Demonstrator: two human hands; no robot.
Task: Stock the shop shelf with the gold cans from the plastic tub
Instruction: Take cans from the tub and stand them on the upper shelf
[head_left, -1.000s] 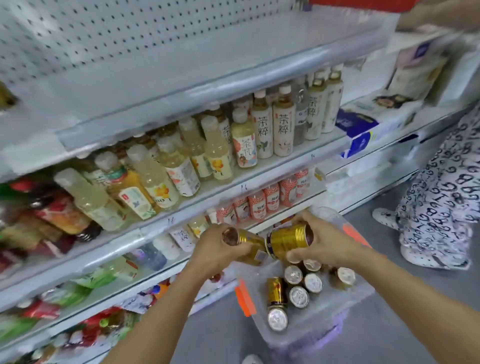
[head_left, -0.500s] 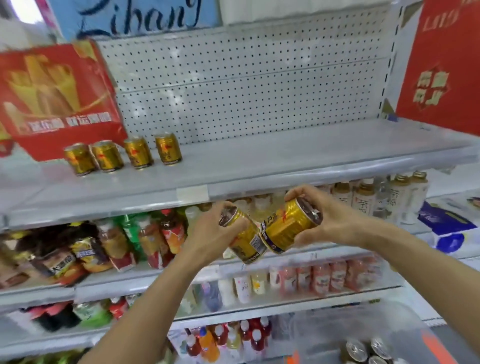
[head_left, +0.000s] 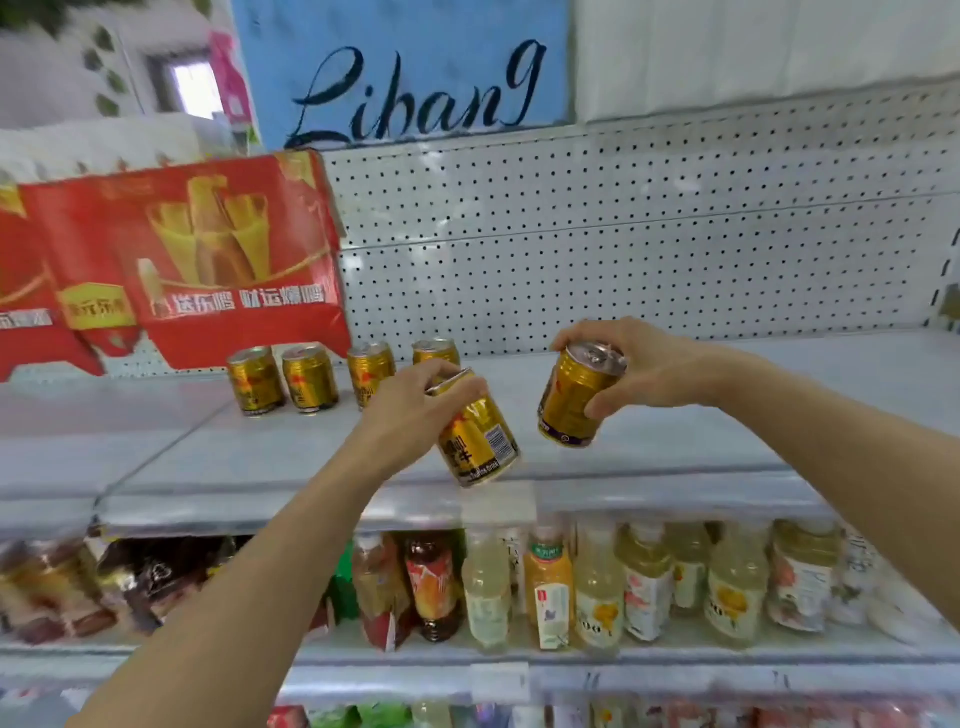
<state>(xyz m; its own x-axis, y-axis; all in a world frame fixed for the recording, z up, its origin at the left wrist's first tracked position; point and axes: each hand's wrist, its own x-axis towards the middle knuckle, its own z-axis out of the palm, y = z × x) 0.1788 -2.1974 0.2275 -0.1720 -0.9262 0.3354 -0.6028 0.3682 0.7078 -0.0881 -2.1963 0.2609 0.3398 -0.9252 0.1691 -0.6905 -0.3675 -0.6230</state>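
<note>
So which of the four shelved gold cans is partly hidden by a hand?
The rightmost can in the row: the left hand covers its lower part; the other three stand unobstructed.

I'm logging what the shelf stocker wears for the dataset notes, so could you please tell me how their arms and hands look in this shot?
Both forearms are bare right to the picture's lower edges, with no sleeves in view. The left hand and the right hand wear no gloves, and no rings, watch or wristband show. The fingernails that can be seen look short and unpainted.
</note>
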